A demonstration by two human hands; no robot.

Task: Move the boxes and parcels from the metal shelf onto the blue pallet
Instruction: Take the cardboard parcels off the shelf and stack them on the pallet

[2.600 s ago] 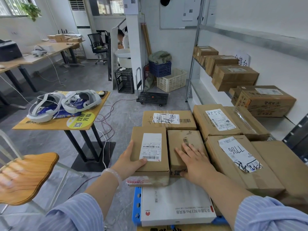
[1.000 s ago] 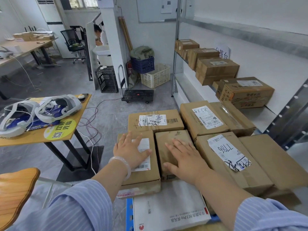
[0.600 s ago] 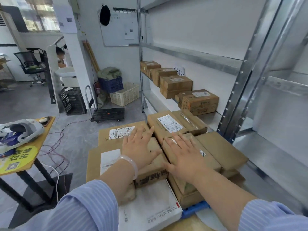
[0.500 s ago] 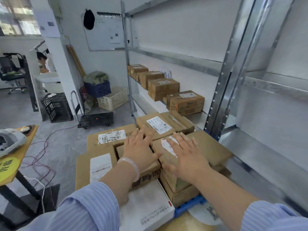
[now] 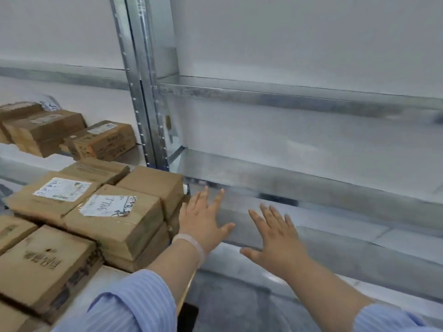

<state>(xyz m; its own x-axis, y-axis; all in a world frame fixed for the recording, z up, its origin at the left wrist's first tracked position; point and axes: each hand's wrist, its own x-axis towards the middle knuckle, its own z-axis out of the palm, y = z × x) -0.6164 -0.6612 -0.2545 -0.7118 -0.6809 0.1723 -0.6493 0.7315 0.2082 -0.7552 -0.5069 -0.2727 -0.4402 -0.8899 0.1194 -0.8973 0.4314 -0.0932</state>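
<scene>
Both hands hang in the air in front of the metal shelf (image 5: 275,185), palms down, fingers spread, holding nothing. My left hand (image 5: 203,221) is just right of the stack of brown cardboard boxes (image 5: 112,216), close to its right side. My right hand (image 5: 275,240) is further right, over the bare lower shelf board. The top box in the stack carries a torn white label marked 7786. More cardboard boxes (image 5: 103,140) sit on the shelf bay at the left, behind the upright post (image 5: 146,97). The blue pallet under the stack is hidden.
The shelf bay facing me holds nothing that I can see. A white flat parcel (image 5: 96,291) lies at the near edge of the stack. Grey floor (image 5: 227,305) shows between my arms. The image is blurred by motion.
My view has swung right, from the stacked boxes to the shelf. Both hands lifted off the box tops and moved right, past the stack's edge.
</scene>
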